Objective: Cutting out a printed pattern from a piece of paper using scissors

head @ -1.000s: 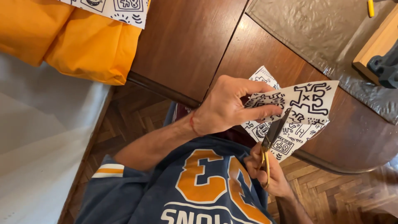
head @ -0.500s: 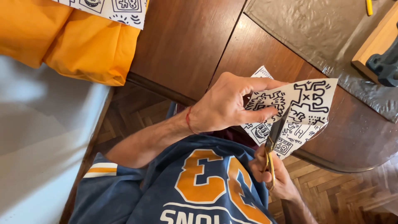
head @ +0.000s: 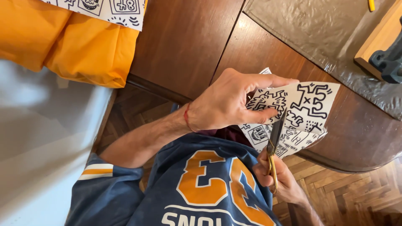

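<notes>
My left hand (head: 228,102) grips a white paper sheet (head: 307,104) printed with black cartoon figures, thumb under and fingers over its left part. The sheet hangs over the wooden table's near edge. My right hand (head: 278,178) holds scissors (head: 274,144) with gold-coloured handles. Their dark blades point up into the sheet's lower edge, just right of my left thumb. More printed paper shows folded beneath the top sheet.
A dark wooden table (head: 188,46) fills the upper middle. An orange cloth bundle (head: 71,46) with another printed sheet (head: 104,10) lies at the upper left. A grey textured mat (head: 318,37), a wooden block (head: 379,39) and a dark metal piece (head: 389,62) sit at the upper right. Parquet floor shows below.
The view has shifted slightly. My left hand has moved a little up and left with the sheet, and the scissors blades have gone further into the paper.
</notes>
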